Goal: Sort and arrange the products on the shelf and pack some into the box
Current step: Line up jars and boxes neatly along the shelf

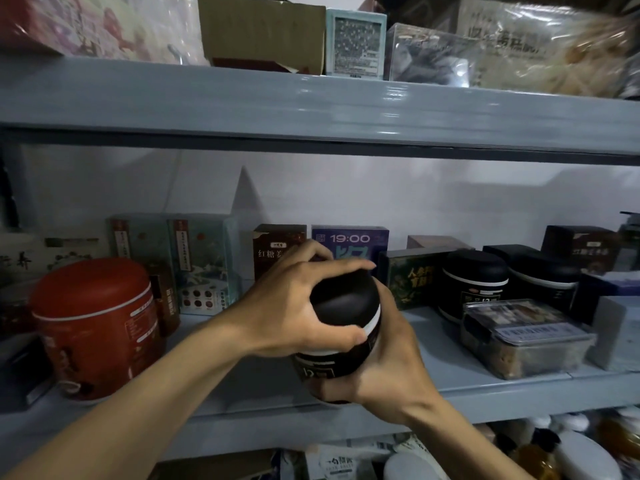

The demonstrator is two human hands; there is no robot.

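Left hand (pixel 294 303) is clamped over the domed lid of a black round jar with a white band under its lid (pixel 343 303), thumb along the near side of the lid and fingers curled over the far side. Right hand (pixel 391 368) grips the same jar lower down, its palm against the right side of the body and its fingers wrapped under the base. The jar leans a little to the left and sits at the front edge of the blue-grey metal shelf board (pixel 519 393), about midway along it. Whether its base touches the board I cannot tell.

Left of the jar, near the front edge, stands a red round jar with a domed red lid (pixel 93 327). Behind it, toward the back edge, are two tall teal cartons (pixel 201 265), side by side. Straight behind the hands stand a brown carton with Chinese lettering (pixel 277 251) and a blue carton marked 19:00 (pixel 349 240), the blue one partly hidden by the fingers. To the right comes a dark green carton (pixel 412 275), then two more black jars of the same kind (pixel 472 285) — close beside each other. In front of them, by the front edge, lies a clear plastic lidded tray with a barcode label (pixel 519 337).

Overhead, the upper shelf board (pixel 311 105) carries a brown cardboard box (pixel 263 32).
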